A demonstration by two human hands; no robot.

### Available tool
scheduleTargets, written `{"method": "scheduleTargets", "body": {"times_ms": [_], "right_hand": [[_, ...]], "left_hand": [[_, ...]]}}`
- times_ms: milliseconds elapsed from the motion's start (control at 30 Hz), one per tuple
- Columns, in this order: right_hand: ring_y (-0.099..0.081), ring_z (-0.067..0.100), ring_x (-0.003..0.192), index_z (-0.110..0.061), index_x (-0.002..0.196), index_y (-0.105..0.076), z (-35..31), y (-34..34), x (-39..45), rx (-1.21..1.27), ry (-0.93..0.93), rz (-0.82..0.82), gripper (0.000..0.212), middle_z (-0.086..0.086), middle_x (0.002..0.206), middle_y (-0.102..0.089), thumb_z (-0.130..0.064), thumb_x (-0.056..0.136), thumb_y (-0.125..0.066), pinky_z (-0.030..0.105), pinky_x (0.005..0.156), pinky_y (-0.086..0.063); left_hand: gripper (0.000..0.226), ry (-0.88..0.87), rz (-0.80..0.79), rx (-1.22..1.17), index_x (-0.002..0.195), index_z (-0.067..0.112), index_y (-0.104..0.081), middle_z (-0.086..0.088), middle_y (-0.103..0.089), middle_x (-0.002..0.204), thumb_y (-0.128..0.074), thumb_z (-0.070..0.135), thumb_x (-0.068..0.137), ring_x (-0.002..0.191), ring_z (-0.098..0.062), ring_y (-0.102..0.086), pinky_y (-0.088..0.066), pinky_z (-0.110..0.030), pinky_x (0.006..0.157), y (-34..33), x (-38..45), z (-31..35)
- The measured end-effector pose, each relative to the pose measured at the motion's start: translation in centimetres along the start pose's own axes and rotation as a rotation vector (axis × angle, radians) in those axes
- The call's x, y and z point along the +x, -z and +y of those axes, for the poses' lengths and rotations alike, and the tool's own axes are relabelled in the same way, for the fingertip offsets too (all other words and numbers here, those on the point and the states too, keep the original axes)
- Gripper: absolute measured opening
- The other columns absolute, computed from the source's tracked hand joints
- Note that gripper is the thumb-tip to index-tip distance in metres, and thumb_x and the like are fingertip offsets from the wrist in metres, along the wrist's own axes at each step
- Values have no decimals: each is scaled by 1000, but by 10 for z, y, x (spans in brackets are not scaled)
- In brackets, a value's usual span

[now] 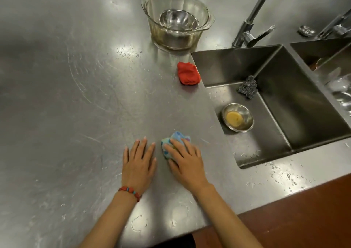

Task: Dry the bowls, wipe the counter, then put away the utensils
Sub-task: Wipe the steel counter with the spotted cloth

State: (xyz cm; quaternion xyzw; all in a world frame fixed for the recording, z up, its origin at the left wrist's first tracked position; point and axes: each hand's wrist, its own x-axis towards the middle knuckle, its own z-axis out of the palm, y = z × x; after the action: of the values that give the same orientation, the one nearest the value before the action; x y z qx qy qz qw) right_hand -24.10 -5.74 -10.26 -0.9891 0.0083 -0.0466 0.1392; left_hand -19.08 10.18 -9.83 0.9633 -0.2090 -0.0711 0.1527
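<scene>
My right hand point(185, 164) presses a bunched blue dotted cloth point(171, 143) onto the steel counter point(76, 95), fingers spread over it. My left hand point(139, 162) lies flat and open on the counter just left of the cloth, a beaded bracelet on its wrist. At the back stands a large glass bowl point(152, 6) with a smaller steel bowl point(178, 20) nested inside. A small steel bowl point(247, 113) holding a yellow soap piece sits in the sink point(284, 88).
A crumpled red cloth point(188, 73) lies by the sink's left rim. A steel wool scrubber point(248, 86) rests in the sink. A tap point(250, 23) rises behind it. Water drops dot the counter's front right edge point(281, 177). A second basin is at far right.
</scene>
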Motion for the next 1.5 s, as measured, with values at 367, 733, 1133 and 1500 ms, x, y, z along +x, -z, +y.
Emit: {"method": "scheduleTargets", "body": {"times_ms": [367,733,1133,1500], "right_hand": [[-27,23,136,-31,138,-35,32,1,116,10,-224,-45,45,-6,148,-34,-34,93,-40,41,104,-26],[-32,22,134,-29,136,-40,19,-12,175,57,81,-82,44,-4,145,-39,-33,93,-43,37,106,-23],[-44,29,127,-25,133,-47,20,-17,187,77,269,-84,42,2,140,-48,-32,91,-47,40,98,-36],[-33,32,133,-25,135,-43,-12,-35,238,60,108,-25,43,1,144,-42,-32,92,-44,42,102,-26]], "left_hand": [[52,196,69,-26,114,4,-62,-23,-58,124,-32,31,82,115,-44,-52,-36,-67,92,8,20,-12],[50,214,-6,27,115,8,-62,-18,-59,125,-32,35,85,115,-39,-55,-39,-63,92,5,21,-14],[44,283,72,-14,116,8,-61,-19,-59,125,-42,31,84,116,-40,-53,-37,-64,93,20,48,-36],[48,307,74,34,117,10,-61,-17,-60,125,-34,33,84,116,-37,-54,-39,-61,92,23,77,-62]]}}
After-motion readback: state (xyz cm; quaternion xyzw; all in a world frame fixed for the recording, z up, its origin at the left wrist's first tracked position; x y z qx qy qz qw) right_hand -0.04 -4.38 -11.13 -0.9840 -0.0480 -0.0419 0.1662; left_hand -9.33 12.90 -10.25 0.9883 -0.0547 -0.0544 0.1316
